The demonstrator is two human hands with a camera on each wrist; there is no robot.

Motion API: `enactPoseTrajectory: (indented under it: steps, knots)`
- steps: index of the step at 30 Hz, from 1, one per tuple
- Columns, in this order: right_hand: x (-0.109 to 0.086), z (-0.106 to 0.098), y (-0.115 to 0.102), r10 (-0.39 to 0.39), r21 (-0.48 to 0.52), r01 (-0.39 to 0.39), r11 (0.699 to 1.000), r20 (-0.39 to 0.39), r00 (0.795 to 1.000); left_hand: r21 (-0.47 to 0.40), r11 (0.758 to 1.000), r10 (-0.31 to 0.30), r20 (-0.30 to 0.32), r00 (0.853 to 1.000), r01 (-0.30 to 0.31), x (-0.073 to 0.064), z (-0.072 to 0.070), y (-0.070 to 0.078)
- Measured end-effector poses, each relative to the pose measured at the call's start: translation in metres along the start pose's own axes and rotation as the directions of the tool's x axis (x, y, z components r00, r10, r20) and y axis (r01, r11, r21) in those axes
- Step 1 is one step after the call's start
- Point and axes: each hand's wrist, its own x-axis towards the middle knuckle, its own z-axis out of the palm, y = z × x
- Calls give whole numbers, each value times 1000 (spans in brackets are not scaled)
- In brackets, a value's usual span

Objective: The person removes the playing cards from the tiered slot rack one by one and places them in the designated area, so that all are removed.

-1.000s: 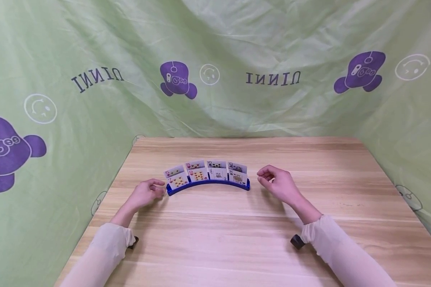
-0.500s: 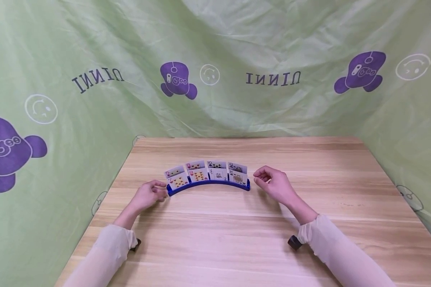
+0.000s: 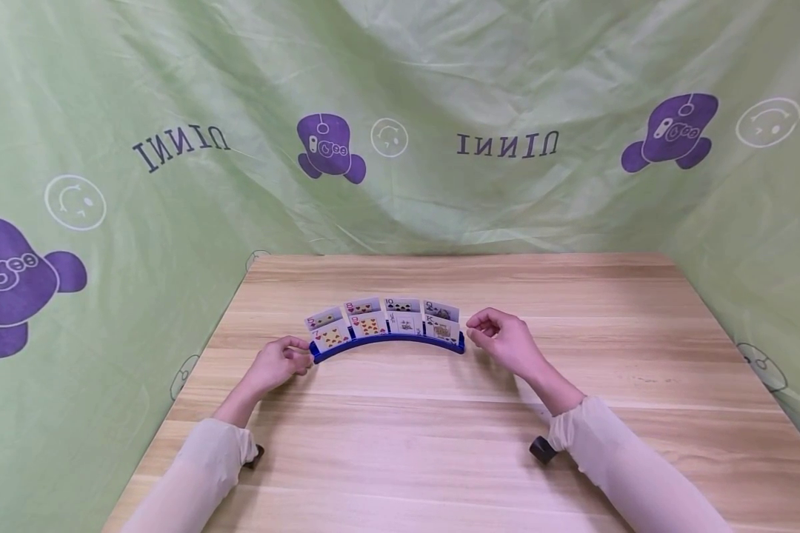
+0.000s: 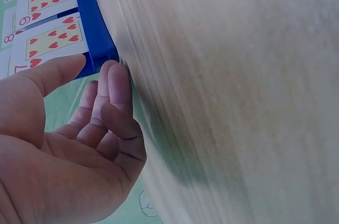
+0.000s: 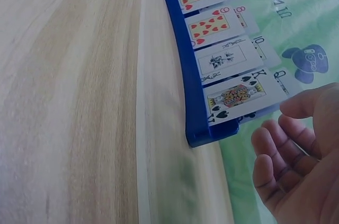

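A curved blue card holder [image 3: 387, 339] stands on the table with two rows of playing cards upright in it. Its front row shows a seven of hearts [image 4: 55, 39], a nine of hearts [image 5: 212, 27], a joker [image 5: 225, 59] and a king of spades [image 5: 238, 96]. Behind them, a five, an eight, a ten and a queen [image 3: 442, 308] are partly hidden. At the holder's left end is my left hand [image 3: 280, 364], thumb and fingertips right at the blue edge. My right hand [image 3: 507, 342] hovers just off the other end, fingers loosely bent and holding nothing.
The wood-grain table [image 3: 400, 444] extends toward me and to both sides. A green printed cloth [image 3: 400, 200] hangs behind it and along the sides. Dark wrist devices [image 3: 543, 449] show under both sleeves.
My right hand has moved left, closer to the holder's right end. My left hand has shifted slightly right, up to the left end. The holder and cards stay in place.
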Motion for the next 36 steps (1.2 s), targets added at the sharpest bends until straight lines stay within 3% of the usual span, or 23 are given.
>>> enactPoseTrajectory:
  steps: [12, 36]
  knots:
    - [2, 4, -4, -4, 1, 4, 1000, -8, 1000, -24, 999, -37, 16, 999, 37, 4, 1, 0]
    - [6, 12, -7, 29, 28, -29, 999, 14, 999, 8, 999, -35, -6, 999, 35, 5, 6, -1]
